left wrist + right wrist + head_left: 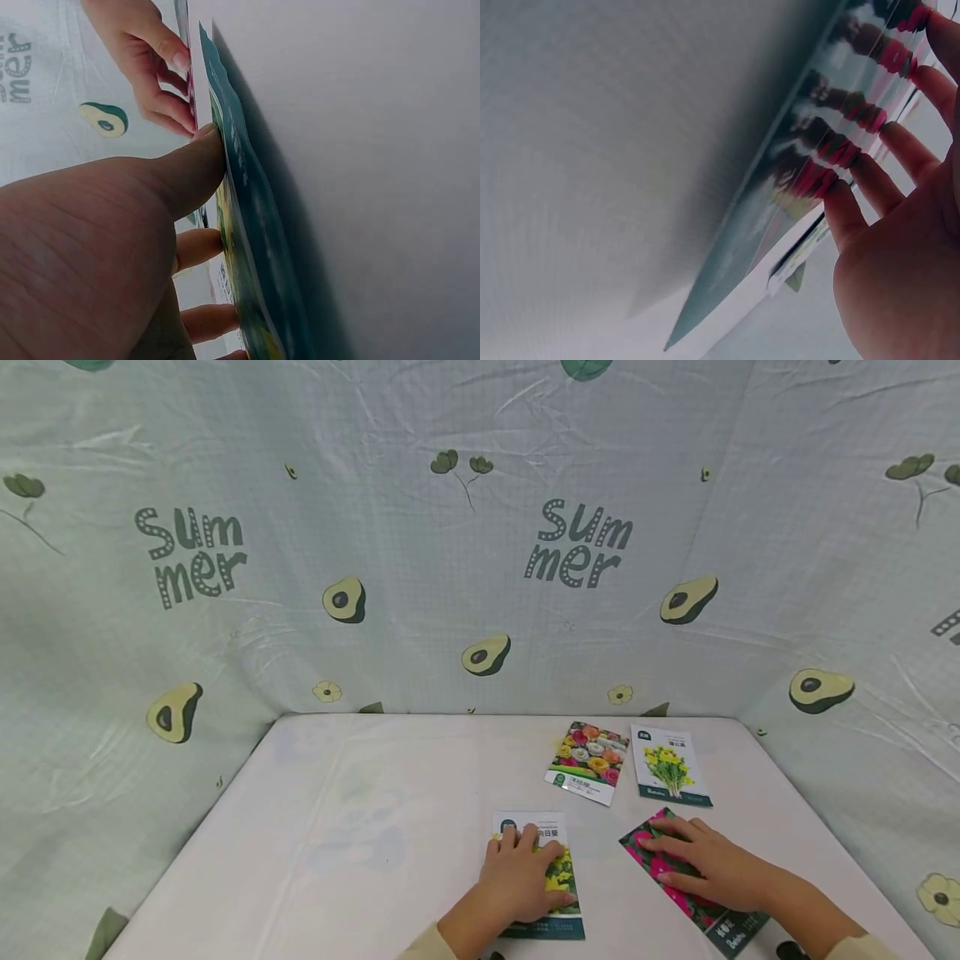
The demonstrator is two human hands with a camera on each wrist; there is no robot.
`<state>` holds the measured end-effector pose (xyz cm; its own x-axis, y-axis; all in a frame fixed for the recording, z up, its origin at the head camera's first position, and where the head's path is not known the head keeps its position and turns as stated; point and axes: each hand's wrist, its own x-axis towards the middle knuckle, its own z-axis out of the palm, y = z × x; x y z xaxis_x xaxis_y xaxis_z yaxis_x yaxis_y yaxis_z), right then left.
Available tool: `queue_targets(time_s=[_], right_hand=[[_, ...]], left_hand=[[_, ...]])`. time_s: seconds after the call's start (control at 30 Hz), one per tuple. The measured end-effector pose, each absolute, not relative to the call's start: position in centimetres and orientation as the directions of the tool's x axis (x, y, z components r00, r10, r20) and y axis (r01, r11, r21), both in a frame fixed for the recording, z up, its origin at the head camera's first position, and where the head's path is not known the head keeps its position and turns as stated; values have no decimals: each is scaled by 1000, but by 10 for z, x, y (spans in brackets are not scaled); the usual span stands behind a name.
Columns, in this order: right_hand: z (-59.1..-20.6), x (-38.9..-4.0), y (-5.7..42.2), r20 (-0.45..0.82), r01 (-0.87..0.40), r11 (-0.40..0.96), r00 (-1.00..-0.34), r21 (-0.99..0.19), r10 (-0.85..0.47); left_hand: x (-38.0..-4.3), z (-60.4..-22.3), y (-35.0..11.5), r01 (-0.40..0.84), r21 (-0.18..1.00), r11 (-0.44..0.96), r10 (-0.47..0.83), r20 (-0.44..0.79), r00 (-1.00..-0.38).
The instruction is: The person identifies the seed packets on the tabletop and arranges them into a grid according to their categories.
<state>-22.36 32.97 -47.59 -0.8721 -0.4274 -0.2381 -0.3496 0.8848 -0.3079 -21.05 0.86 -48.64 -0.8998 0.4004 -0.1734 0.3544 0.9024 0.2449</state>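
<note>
Right, both hands are down on the counter (360, 827), and each has a flower packet beneath it. The left hand (517, 881) sits on the sunflower packet (564, 867) at the near middle, its fingers apart, tips touching the printed face rather than clamped round it. Over to the right, the right hand (716, 864) rests on the pink-flowered packet (701, 917), which lies slanted; these fingers are spread too, tips against the picture. So where's the danger? That pink sleeve looks shiny in the right wrist view, so fingertips pressing lightly could skate across it and leave it even more askew. Press too hard on one side, and the thin sleeve might buckle, or an edge might kick up. And watch the far pair: the mixed-bloom packet (588, 762) and the yellow-bouquet packet (671, 766) lie just beside each other, so a careless push forward from the right could knock them or ride over one. Now the count: four packets, one of each design, two under hands and two untouched; two hands; one counter; five whole avocados printed on the cloth (405, 543) behind. Two dark bits peek in at the bottom edge, too cut off to identify.
</note>
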Motion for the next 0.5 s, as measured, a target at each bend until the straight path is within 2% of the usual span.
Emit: queue_targets(time_s=[0.5], right_hand=[[-478, -227, 332, -232, -363, 878, -867, -312, -441]], left_hand=[[-207, -483, -8, 367, 245, 897, 409, -152, -900]])
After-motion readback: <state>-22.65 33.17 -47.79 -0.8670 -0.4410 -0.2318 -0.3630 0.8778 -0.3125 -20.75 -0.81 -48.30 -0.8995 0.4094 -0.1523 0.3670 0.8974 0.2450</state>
